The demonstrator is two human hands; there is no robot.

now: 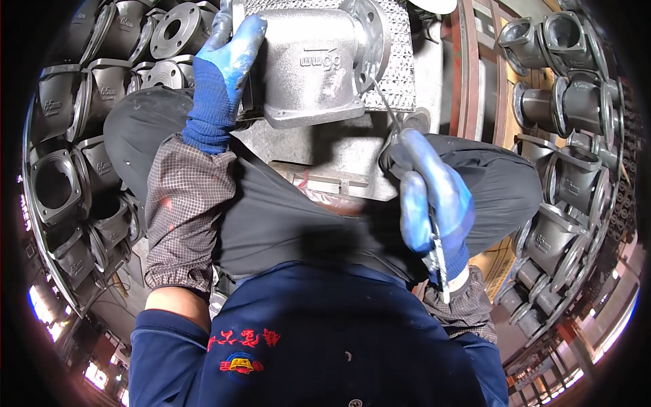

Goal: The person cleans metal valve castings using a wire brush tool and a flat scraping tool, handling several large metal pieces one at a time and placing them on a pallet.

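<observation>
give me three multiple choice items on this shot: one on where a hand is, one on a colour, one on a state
1. Where does the left hand rest?
A. on the grey cast-metal valve body
B. on the person's knee
C. on the floor

2. What colour are the knitted gloves on both hands?
A. red
B. blue
C. white

3. What is the state of the right hand?
A. open and empty
B. flat on the casting
C. closed around a thin metal tool

Answers: 1 A, the gloved fingers lie on the casting's upper left side. 2 B, both gloves are blue. 3 C, the fingers wrap the tool, whose end sticks out below the fist.
</observation>
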